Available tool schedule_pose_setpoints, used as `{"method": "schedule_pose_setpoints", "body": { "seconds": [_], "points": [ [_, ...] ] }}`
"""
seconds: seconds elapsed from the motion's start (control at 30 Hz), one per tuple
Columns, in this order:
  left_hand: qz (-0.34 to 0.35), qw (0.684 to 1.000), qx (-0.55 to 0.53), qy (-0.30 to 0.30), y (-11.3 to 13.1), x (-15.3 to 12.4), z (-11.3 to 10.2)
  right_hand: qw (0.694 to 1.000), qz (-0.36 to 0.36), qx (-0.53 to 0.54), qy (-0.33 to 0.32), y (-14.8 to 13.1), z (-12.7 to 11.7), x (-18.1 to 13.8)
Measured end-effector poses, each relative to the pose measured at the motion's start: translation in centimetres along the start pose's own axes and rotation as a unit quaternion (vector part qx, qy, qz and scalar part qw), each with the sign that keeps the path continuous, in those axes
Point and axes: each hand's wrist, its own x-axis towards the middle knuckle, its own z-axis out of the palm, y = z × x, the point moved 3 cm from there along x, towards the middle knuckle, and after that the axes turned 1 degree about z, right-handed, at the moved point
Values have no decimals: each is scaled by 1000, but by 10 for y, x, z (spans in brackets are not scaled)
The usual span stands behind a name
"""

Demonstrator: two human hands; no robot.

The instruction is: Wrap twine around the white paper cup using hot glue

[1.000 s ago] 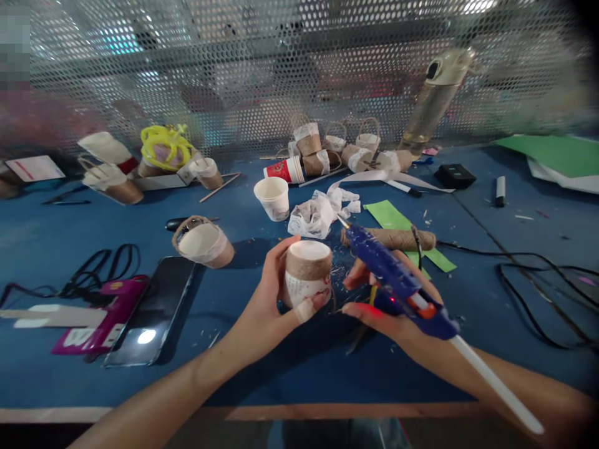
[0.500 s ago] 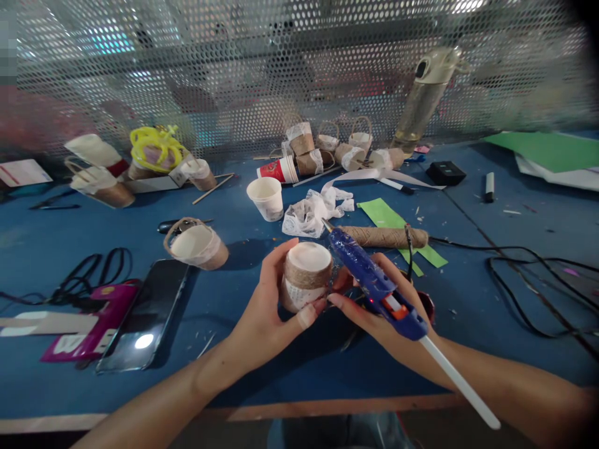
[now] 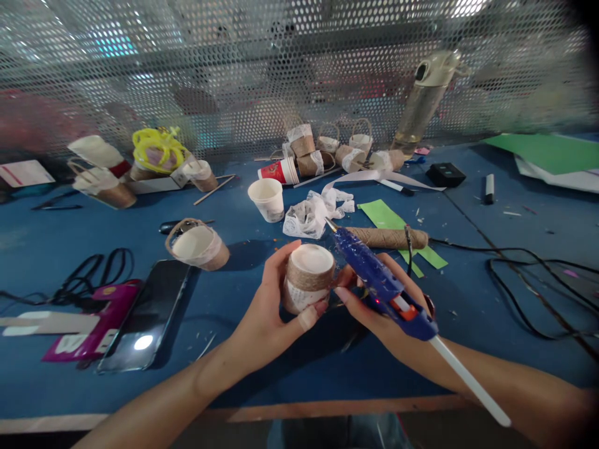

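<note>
My left hand (image 3: 266, 312) is wrapped round a small paper cup (image 3: 307, 285) held bottom up. Brown twine circles the cup near its base, with a whitish band below. In my right hand (image 3: 369, 315) is a blue hot glue gun (image 3: 369, 268), its nozzle pointing up and away and a white glue stick (image 3: 472, 380) jutting from the rear. The thumb and fingertips of that hand come together just right of the cup; whether they pinch a twine end cannot be made out. Beyond the glue gun lies a roll of twine (image 3: 388, 238), partly covered by it.
White lace (image 3: 306, 215) and a plain paper cup (image 3: 266, 199) lie ahead. A twine-wrapped cup with a handle (image 3: 199, 246) and a phone (image 3: 145, 318) are on the left. Several finished cups (image 3: 350, 156) sit by the mesh panel, near a bottle (image 3: 421, 100). A black cord (image 3: 496, 274) loops at right.
My right hand and the glue gun have shifted slightly right and down, leaving a wider gap from the cup. My left hand still holds the cup, barely moved.
</note>
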Motion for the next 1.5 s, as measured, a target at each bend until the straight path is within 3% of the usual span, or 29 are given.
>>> {"method": "schedule_pose_setpoints", "body": {
  "seconds": [0.23, 0.53, 0.93, 1.5],
  "points": [
    [-42, 998, -48, 7, -2, 1, -2, 999, 2, 43, 3, 3, -1, 3],
    [-114, 977, -176, -26, -6, 3, -2, 997, 36, 75, 1, 6, 0, 9],
    [-114, 970, -212, -38, -11, 2, -2, 989, 92, 116, -6, 10, 0, 12],
    [-122, 964, -230, -54, -10, 2, 0, 988, 78, 136, 4, 15, 4, 10]
  ]
}}
